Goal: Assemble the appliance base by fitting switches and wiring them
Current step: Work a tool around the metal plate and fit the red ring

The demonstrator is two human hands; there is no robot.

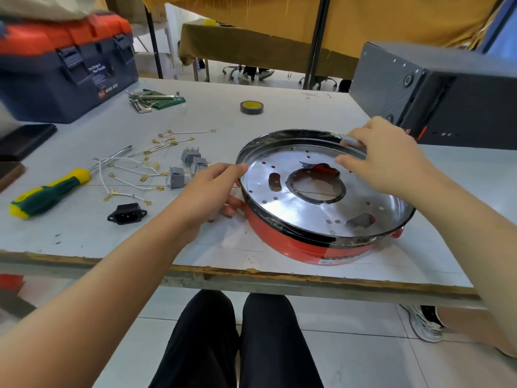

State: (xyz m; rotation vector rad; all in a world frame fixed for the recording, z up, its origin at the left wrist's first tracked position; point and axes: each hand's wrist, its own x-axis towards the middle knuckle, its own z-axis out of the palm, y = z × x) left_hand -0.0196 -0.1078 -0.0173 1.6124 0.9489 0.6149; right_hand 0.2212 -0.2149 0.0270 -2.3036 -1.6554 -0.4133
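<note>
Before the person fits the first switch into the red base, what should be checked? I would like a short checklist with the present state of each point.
1. Red base lies on the table, near its front edge: ok.
2. Left hand grips the base rim: ok.
3. Right hand pinches the far rim, so it is not free for a switch: not ok.
4. Grey switches lie left of the base, none fitted: ok.
5. White wires with terminals lie beside the screwdriver: ok.
6. Which cutout takes a switch: cannot tell.
</note>
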